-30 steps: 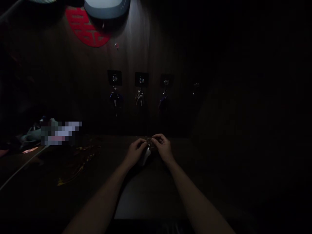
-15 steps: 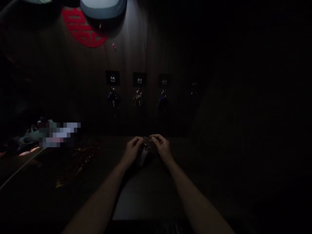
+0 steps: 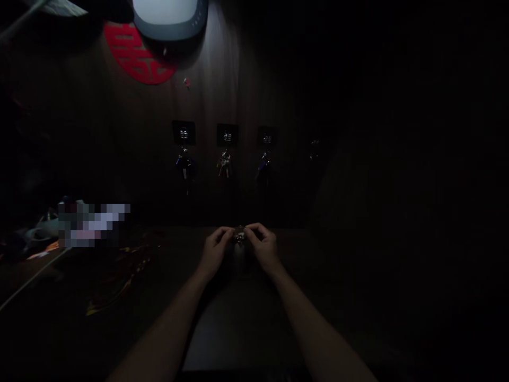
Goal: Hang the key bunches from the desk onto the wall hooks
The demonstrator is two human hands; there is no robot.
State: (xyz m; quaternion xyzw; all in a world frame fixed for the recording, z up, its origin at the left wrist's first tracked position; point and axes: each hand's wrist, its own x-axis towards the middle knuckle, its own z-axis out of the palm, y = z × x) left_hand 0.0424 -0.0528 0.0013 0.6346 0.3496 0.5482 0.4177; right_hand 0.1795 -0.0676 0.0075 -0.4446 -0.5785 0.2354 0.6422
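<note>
A small shiny metal piece (image 3: 239, 236) (too dark to identify) sits between the person's hands, over the worktop (image 3: 238, 331). The left hand (image 3: 215, 249) pinches it from nine o'clock, the right hand (image 3: 264, 246) from three. At twelve o'clock hangs a key bunch (image 3: 225, 162); at eleven, a red ornament (image 3: 149, 71).

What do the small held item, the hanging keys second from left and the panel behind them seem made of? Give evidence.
Small held item: probably partly polished metal, given bright glints; darkness hides the rest.
Hanging keys: likely shiny metal, from silvery highlights.
Panel: seemingly wood or wood-effect, softly sheened, with faint vertical grain.
</note>
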